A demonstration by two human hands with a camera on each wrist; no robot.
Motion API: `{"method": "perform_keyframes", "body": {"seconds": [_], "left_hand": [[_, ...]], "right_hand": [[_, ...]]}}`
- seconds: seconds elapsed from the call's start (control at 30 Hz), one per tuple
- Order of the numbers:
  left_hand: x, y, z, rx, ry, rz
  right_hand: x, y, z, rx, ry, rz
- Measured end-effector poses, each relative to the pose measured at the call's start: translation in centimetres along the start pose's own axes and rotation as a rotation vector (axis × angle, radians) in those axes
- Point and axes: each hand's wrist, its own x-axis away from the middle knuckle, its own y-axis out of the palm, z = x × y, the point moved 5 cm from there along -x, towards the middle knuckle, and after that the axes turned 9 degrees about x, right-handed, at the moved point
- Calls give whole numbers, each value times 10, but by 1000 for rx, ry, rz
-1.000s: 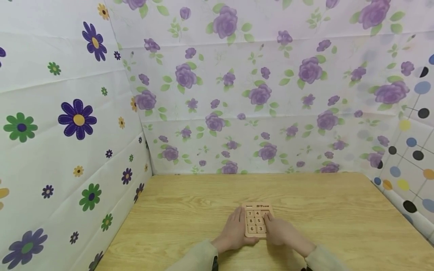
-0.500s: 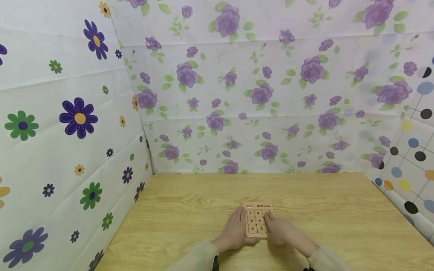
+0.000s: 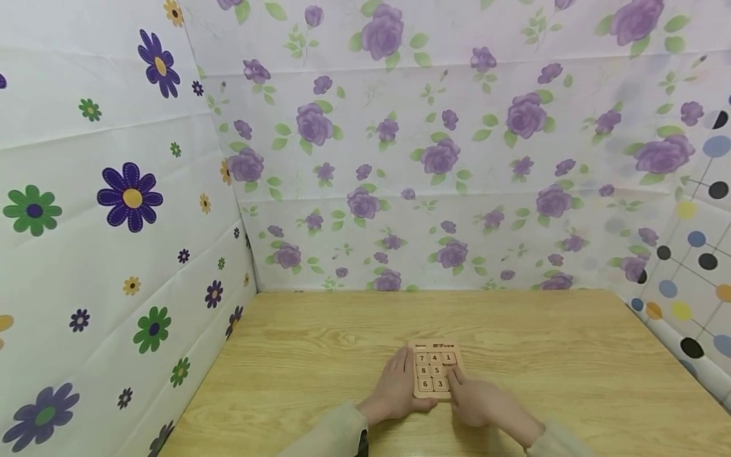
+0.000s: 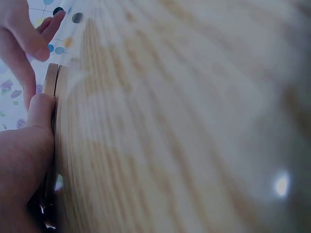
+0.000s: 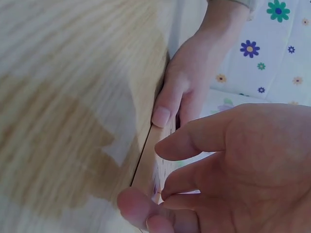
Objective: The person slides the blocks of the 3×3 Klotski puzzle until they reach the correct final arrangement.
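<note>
A wooden number slide puzzle [image 3: 436, 370] lies flat on the table in the head view. Its left and middle columns read 7, 8, 6 and 4, 5, 3; the tile marked 1 [image 3: 448, 358] sits top right. My left hand [image 3: 394, 387] lies along the left side with straight fingers, its thumb against the near edge. Fingertips of my right hand [image 3: 474, 400] touch the right column just below the 1, covering what is there. In the right wrist view, my right hand [image 5: 233, 160] has loosely bent fingers over the board edge [image 5: 146, 170], opposite my left thumb [image 5: 162, 114].
A wood-grain table [image 3: 308, 343] extends around the puzzle. Cloth walls enclose it: purple roses at the back [image 3: 365, 241], daisies on the left [image 3: 97, 254], coloured dots on the right [image 3: 685, 273].
My right fingertips have slid toward me from the top right corner of the puzzle, and the tile marked 1 is now uncovered. My left hand and the board stay put.
</note>
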Motion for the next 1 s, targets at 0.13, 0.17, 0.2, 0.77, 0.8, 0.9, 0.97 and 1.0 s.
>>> {"method": "perform_keyframes", "body": {"seconds": [0.13, 0.17, 0.2, 0.77, 0.8, 0.9, 0.97, 1.0], "left_hand": [[-1, 2, -1, -1, -1, -1], [-2, 2, -2, -5, 0, 2], [-2, 3, -3, -11, -2, 0], [0, 2, -3, 28, 5, 25], [0, 2, -2, 31, 7, 26], [-1, 3, -3, 29, 6, 23], [-1, 3, -3, 27, 5, 15], [-1, 3, -2, 26, 9, 15]], "right_hand": [[6, 3, -1, 15, 7, 1], [7, 4, -2, 14, 9, -3], [8, 5, -2, 15, 12, -6], [5, 13, 3, 28, -28, 65], [4, 13, 4, 31, -27, 64], [0, 13, 6, 35, -23, 62], [-3, 13, 8, 31, -26, 68], [-4, 14, 9, 28, -26, 69]]}}
